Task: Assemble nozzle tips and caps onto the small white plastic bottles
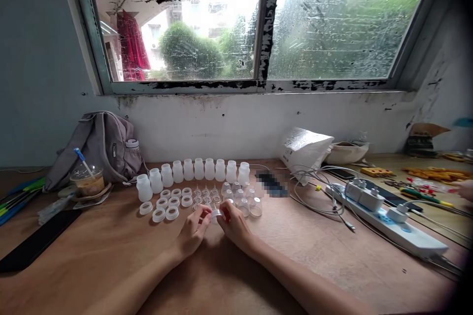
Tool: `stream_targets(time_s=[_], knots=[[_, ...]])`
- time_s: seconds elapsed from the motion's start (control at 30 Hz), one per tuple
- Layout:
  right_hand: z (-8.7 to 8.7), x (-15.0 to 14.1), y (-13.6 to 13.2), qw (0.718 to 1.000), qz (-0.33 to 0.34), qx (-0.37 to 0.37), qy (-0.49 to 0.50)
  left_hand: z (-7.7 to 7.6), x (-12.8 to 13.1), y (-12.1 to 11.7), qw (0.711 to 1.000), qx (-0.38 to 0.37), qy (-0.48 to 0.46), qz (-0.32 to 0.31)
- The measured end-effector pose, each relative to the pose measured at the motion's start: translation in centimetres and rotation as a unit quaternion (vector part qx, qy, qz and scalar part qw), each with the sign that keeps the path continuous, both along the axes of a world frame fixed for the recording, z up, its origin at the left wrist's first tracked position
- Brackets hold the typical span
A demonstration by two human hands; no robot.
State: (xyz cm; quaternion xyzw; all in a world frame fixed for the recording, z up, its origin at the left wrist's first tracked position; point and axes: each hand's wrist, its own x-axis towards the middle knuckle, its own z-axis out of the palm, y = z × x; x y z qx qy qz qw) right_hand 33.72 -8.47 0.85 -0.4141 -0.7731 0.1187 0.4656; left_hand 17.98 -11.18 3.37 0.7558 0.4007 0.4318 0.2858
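Observation:
Over the table in front of me, my left hand [194, 227] and my right hand [235, 224] are closed on a small translucent white ring [216, 213] between them. Its far side is partly covered by my fingers. Just beyond lie several clear bottle nipples [206, 192] in rows. White screw rings [158, 215] are spread to the left of these, lying flat. Clear dome caps [255, 206] stand close by my right hand. Behind everything, frosted white baby bottles [178, 172] stand upright without tops in a curved row.
To the left are a grey backpack [105, 145], an iced drink cup [88, 180] with a straw and a black flat case [37, 241]. On the right lie a white power strip [391, 224], tangled cables [314, 204] and a white bag [306, 150]. Another person's hand [463, 190] shows at the right edge.

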Motion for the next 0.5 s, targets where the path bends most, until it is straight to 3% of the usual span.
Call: stream_targets(time_s=[0.5], knots=[[0.72,-0.37,0.21,0.999,0.023,-0.030,0.012,-0.10,-0.11,-0.07,0.999,0.025,0.003,-0.039]])
